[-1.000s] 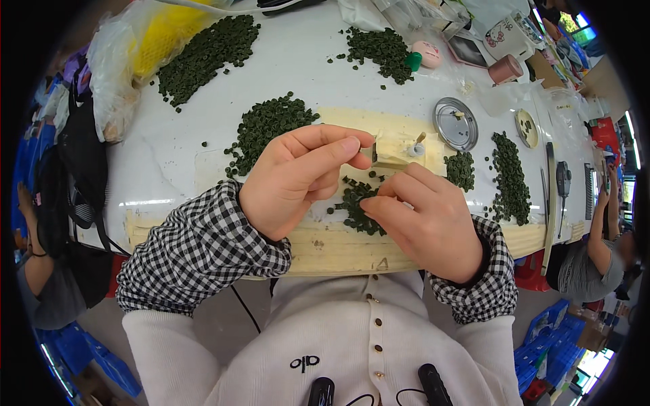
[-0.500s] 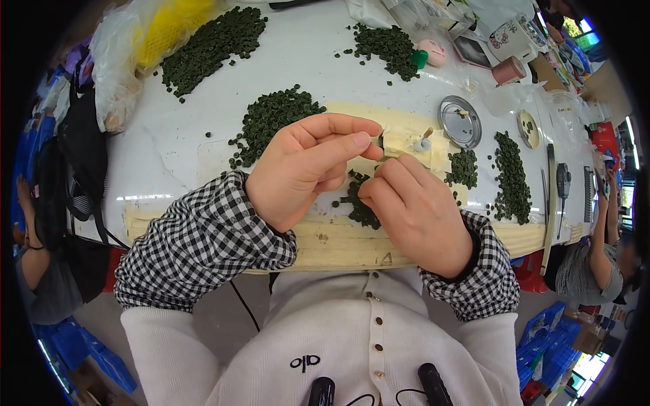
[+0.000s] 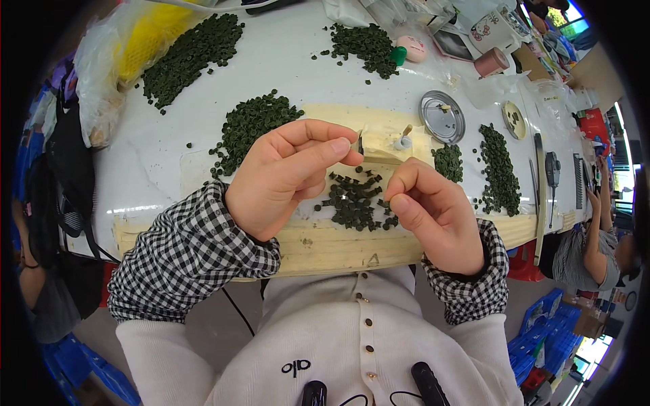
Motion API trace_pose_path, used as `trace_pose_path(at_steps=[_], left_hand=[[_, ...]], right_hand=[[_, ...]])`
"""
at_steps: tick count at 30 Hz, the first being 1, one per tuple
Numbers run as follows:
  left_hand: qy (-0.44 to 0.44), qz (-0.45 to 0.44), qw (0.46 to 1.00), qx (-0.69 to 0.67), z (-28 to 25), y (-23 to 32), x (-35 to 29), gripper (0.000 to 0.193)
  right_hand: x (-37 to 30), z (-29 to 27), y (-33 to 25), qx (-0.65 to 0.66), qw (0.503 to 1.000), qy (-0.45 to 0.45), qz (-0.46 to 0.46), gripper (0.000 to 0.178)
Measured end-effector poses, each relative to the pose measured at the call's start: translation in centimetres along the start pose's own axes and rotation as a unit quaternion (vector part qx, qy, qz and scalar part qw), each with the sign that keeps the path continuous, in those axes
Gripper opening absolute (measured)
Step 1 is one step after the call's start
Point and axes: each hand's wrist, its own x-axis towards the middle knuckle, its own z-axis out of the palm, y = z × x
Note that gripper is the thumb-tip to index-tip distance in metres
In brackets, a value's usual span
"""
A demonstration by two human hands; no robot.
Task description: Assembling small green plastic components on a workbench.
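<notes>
My left hand [image 3: 288, 177] hovers over the near middle of the table, thumb and forefinger pinched together. A thin dark edge shows by those fingertips, but I cannot tell whether it is held or belongs to the cream block [image 3: 386, 143] behind. To the right, my right hand [image 3: 440, 213] is closed, thumb against curled forefinger; what it pinches, if anything, is too small to make out. Its fingertips are beside a loose heap of small dark green pieces [image 3: 353, 203] lying between the hands. On the block stands a small white holder [image 3: 403, 143] with a brown stick.
More dark green heaps lie left [image 3: 254, 125], far left [image 3: 193, 57], far [image 3: 365, 47] and right [image 3: 501, 162]. A round metal lid [image 3: 442, 116], a small dish [image 3: 514, 120], a mug [image 3: 497, 30] and long tools [image 3: 539, 196] stand rightward. Plastic bags [image 3: 101, 81] fill the left edge.
My right hand has moved away from the left fingertips, back to the right, uncovering the small heap between them. My left hand keeps its pinch. The whole view has shifted slightly.
</notes>
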Motion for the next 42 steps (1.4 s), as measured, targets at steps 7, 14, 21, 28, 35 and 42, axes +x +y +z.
trace_pose_path(at_steps=[7,14,21,28,35,42], left_hand=[[-0.001,-0.001,1.0,-0.001,0.0,-0.1,0.0,0.019],[-0.005,0.006,1.0,0.006,0.0,-0.1,-0.1,0.019],[-0.009,0.005,1.0,0.012,-0.1,-0.3,-0.1,0.019],[-0.01,0.002,1.0,0.01,-0.1,-0.3,0.0,0.019],[-0.006,-0.001,1.0,0.009,-0.1,-0.4,0.1,0.019],[-0.002,0.002,1.0,0.007,-0.2,-0.4,0.1,0.019]], right_hand=[[-0.3,-0.4,0.9,-0.281,0.952,0.029,-0.117,0.001],[-0.8,0.1,1.0,-0.127,0.986,0.089,-0.056,0.004],[-0.8,-0.5,2.0,-0.197,0.974,0.071,-0.089,0.005],[-1.0,-1.1,2.1,-0.29,0.943,0.132,-0.093,0.007],[-1.0,-1.2,1.4,-0.428,0.884,0.08,-0.169,0.011],[0.2,0.0,1.7,-0.493,0.836,0.043,-0.236,0.016]])
